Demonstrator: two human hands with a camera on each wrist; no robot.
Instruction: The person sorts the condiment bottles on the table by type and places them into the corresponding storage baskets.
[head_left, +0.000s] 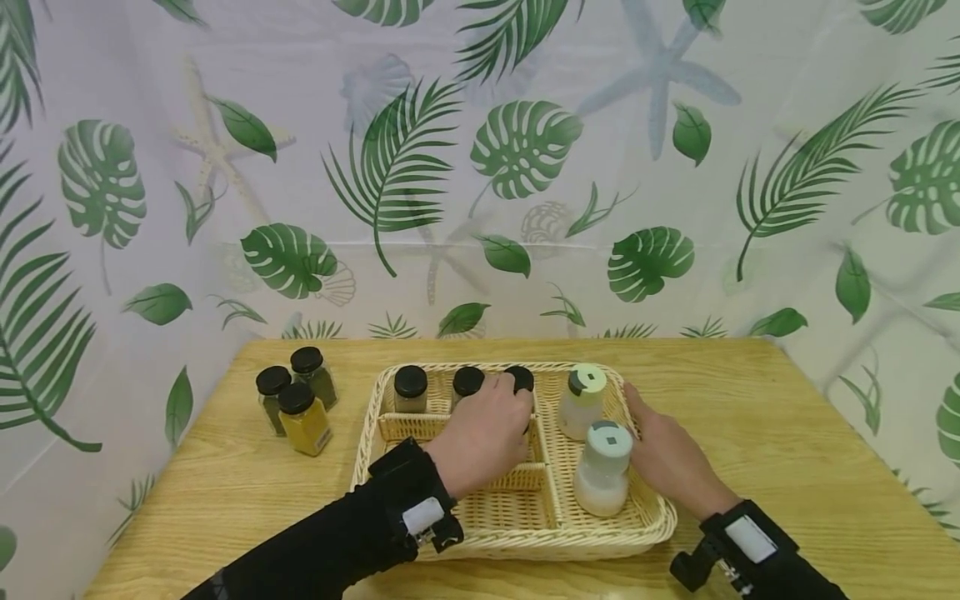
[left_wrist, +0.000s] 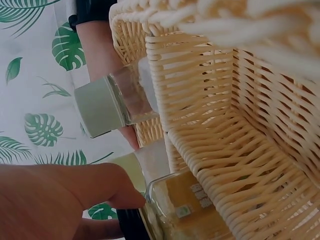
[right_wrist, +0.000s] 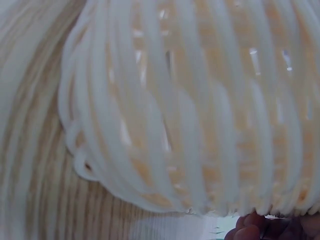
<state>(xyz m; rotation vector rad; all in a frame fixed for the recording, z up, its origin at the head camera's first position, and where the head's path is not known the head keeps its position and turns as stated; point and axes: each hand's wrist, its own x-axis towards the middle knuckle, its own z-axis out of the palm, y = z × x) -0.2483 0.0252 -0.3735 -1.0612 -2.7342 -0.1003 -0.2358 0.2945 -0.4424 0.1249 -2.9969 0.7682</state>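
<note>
My left hand [head_left: 487,433] reaches over the wicker basket [head_left: 570,537] into its back row and grips a glass spice jar [head_left: 519,377] by the black lid. In the left wrist view, thumb and fingers close round that lid, and the jar [left_wrist: 182,207] shows yellowish-brown contents and a small label, partly hidden by a woven divider. My right hand [head_left: 667,454] holds the basket's right rim; its fingertips [right_wrist: 247,231] show at the weave in the right wrist view. Beside it, two jars with pale lids [head_left: 585,404] [head_left: 603,471] stand in the right compartment.
Two more black-lidded jars [head_left: 410,389] [head_left: 467,383] stand in the basket's back row. Left of the basket, three black-lidded jars, one with yellow contents [head_left: 306,427], stand together on the wooden table [head_left: 780,433]. A leaf-patterned cloth [head_left: 480,275] hangs behind.
</note>
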